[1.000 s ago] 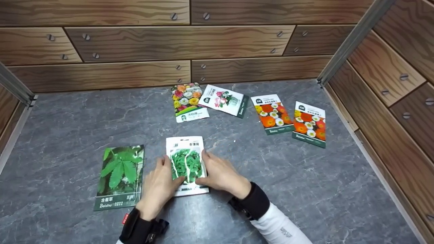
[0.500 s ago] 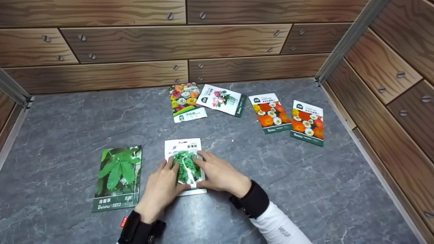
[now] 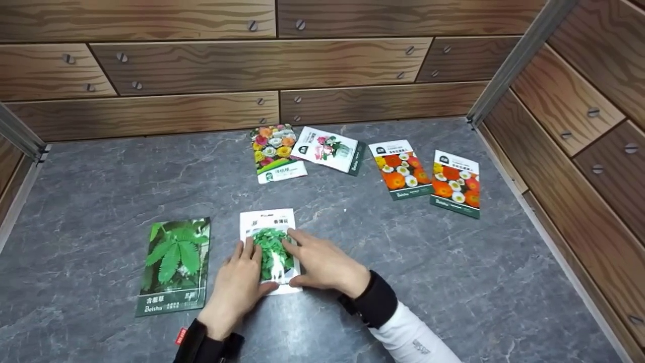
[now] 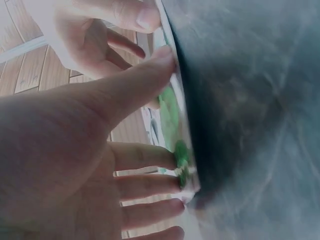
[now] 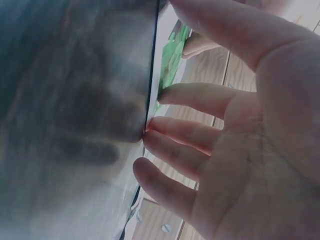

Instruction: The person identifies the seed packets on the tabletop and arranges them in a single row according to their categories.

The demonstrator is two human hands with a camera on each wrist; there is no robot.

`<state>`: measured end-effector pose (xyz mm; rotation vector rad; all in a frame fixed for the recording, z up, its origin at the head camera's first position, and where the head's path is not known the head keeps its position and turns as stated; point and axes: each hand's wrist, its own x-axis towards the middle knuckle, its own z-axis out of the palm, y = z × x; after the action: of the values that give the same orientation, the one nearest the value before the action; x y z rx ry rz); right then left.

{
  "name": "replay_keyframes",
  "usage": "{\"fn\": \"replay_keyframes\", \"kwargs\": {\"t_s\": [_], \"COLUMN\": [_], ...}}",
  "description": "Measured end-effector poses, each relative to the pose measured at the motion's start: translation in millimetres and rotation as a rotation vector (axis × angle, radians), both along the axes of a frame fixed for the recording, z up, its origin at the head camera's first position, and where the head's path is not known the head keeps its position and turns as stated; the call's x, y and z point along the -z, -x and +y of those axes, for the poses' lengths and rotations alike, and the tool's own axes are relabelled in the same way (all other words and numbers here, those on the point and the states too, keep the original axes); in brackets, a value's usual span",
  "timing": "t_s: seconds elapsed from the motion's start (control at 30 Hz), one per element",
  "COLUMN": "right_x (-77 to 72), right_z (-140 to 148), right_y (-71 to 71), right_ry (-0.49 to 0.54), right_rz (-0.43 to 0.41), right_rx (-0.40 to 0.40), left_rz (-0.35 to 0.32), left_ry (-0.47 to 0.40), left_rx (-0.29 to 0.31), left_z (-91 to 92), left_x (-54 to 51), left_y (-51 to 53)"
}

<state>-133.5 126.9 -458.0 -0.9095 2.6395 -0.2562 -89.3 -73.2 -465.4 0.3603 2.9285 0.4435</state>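
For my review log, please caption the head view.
A person's left hand and right hand touch a white rectangular packet picturing green leaves on a grey marbled surface.

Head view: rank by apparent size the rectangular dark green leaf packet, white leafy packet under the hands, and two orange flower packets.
1. Dark green leaf packet
2. White leafy packet, partly covered
3. Left orange packet, right orange packet: look alike

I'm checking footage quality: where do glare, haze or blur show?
Head: white glare low on the white-bordered leafy packet; left wrist: washed-out haze, with the tabletop blurred; right wrist: dark, soft-edged smudges on the tabletop, shadow or reflection unclear.
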Motion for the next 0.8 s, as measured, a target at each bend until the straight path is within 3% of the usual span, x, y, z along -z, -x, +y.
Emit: {"fn": "replay_keyframes", "kwargs": {"t_s": [0.57,0.8], "right_x": [8.3,8.3], "right_z": [-25,-26], "right_y": [-11.0,-12.1], "right_ry": [0.033,0.027], "right_rz": [0.080,0.025], "right_rx": [-0.061,-0.065], "left_rz": [0.028,0.032], "left_ry": [-0.024,-0.033], "left_rx": [-0.030,-0.030], "left_z": [-35.0,-39.6], "left_x": [7.1,9.6], "left_y": [-12.2,-12.6]}}
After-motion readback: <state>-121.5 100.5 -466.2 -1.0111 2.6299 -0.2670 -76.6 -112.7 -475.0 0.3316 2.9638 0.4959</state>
